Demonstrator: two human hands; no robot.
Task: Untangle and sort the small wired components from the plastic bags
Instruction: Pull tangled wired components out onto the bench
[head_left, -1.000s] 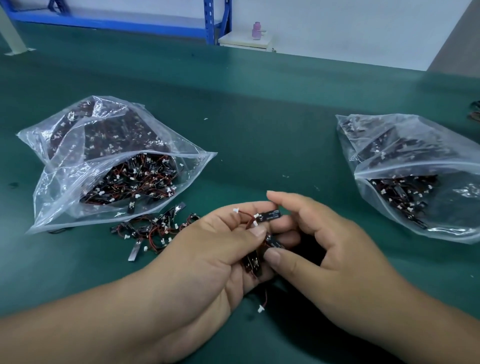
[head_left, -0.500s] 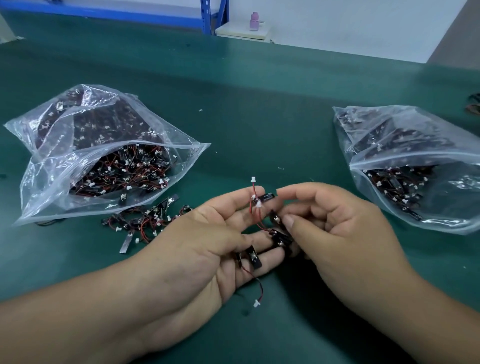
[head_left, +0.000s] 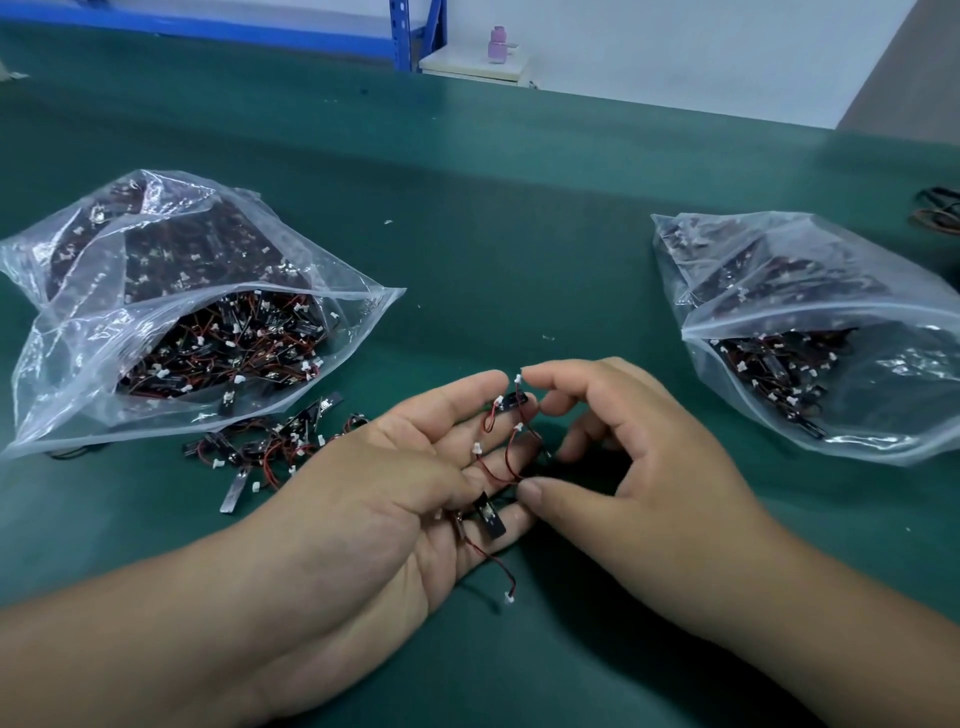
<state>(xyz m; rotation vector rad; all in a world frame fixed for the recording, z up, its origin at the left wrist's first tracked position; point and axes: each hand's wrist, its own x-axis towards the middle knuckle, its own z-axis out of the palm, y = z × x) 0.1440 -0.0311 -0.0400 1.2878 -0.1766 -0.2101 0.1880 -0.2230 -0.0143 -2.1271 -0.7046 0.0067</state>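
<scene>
My left hand (head_left: 374, 499) lies palm up with its fingers stretched out. A small tangle of wired components (head_left: 501, 447), black strips with red wires and white plugs, rests across them, and the thumb pins one black strip against the fingers. My right hand (head_left: 649, 467) curls over the tangle: its index tip touches a raised white plug and its thumb tip presses on the red wire loop. One wire dangles below the left fingers. A clear bag (head_left: 171, 332) full of the same parts lies open at the left. A second open bag (head_left: 831, 332) lies at the right.
A loose pile of components (head_left: 270, 447) lies on the green mat (head_left: 519, 234) just in front of the left bag. Dark cables (head_left: 940, 208) show at the right edge. Beyond the table stand a blue shelf frame (head_left: 402, 31) and a pink bottle (head_left: 497, 44).
The left fingers have straightened and the tangle has spread out across them. The right index finger has lifted away, drawing one white plug and its wire upward.
</scene>
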